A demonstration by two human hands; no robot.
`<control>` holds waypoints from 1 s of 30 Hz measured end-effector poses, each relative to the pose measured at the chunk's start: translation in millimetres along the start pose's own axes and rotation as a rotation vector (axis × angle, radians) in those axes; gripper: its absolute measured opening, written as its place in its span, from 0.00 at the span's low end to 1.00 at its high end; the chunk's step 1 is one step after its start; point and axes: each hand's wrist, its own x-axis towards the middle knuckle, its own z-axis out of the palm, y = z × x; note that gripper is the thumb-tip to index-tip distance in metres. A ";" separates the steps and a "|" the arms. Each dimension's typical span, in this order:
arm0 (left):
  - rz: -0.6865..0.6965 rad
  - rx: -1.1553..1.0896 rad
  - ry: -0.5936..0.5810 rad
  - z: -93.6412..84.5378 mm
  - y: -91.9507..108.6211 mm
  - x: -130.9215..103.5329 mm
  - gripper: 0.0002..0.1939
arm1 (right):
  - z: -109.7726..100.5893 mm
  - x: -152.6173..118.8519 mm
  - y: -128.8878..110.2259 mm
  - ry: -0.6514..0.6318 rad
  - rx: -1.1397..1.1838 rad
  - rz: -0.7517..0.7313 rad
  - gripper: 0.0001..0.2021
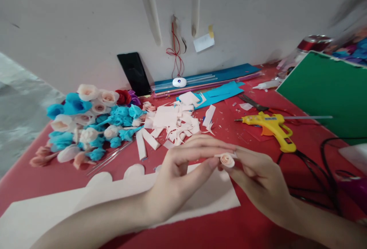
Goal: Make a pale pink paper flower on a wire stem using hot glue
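In the head view, the left hand (183,174) and right hand (262,174) meet above the red tabletop (258,233), the fingers of each nearly closed in a pinch on a small, pale rolled paper rose (227,160), whose far side and underside are hidden, as are some fingertips. The left hand and forearm cover part of a cream paper sheet (212,199) that runs off the left edge, while heaped paper flowers (91,136) overlap one another. Beyond a yellow glue gun (271,124), the right edge cuts off a green board (323,96) and an unclear purple object (354,187).
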 end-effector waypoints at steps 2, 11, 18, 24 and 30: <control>0.003 0.017 0.009 -0.2 1.1 0.4 0.12 | -0.1 0.0 -1.3 -0.006 -0.010 0.026 0.08; 0.014 0.126 0.036 0.3 3.1 3.6 0.09 | -1.7 -2.8 0.8 0.002 -0.108 0.004 0.06; 0.025 0.140 0.059 0.6 1.0 5.9 0.08 | -2.3 -4.0 2.2 0.001 -0.150 0.006 0.07; 0.018 0.165 0.065 -0.9 0.6 5.8 0.07 | -1.6 -3.2 1.6 0.004 -0.160 0.060 0.06; -0.029 0.174 0.068 -4.2 1.9 8.4 0.05 | 0.7 -0.9 0.0 0.041 -0.080 0.186 0.02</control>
